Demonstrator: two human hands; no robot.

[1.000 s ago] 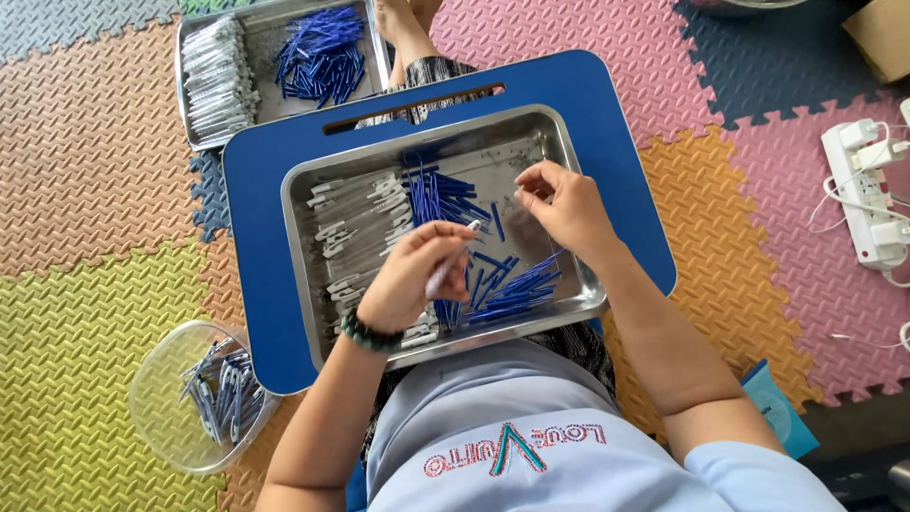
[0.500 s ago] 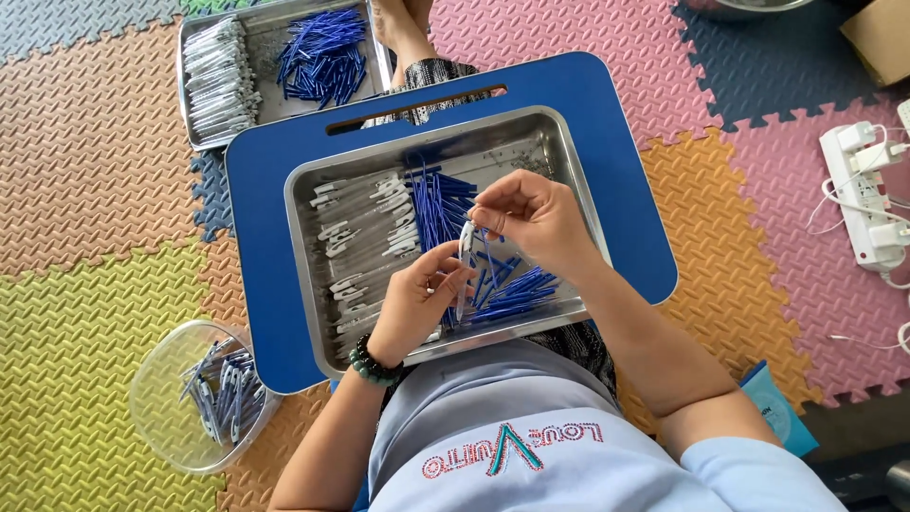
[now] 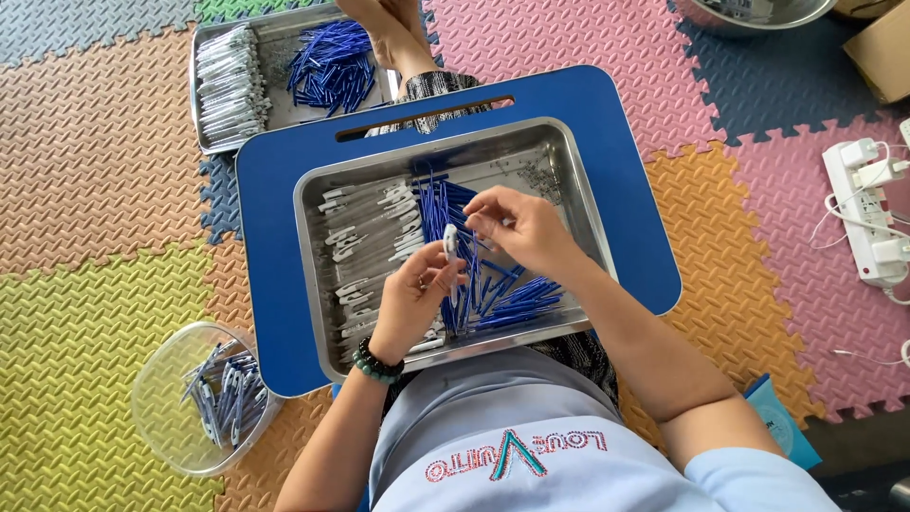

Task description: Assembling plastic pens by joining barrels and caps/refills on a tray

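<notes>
A steel tray (image 3: 569,161) rests on a blue lap board (image 3: 275,284). It holds clear pen barrels (image 3: 365,246) on its left and blue refills (image 3: 517,299) in its middle and right. My left hand (image 3: 412,299) grips a clear pen barrel (image 3: 450,245), held upright over the tray. My right hand (image 3: 521,228) is just right of it, fingertips pinched on something small near the barrel's top; I cannot tell what it is. Both hands hover above the blue refills.
A second steel tray (image 3: 204,142) at the back left holds more clear barrels and blue refills. A clear round bowl (image 3: 156,417) with several assembled pens sits on the mat at front left. A white power strip (image 3: 867,223) lies at the right, a cardboard box (image 3: 882,47) beyond it.
My right hand came from the tray's far right toward the left hand. My left hand lifted the barrel upright, and the two hands now meet over the refills.
</notes>
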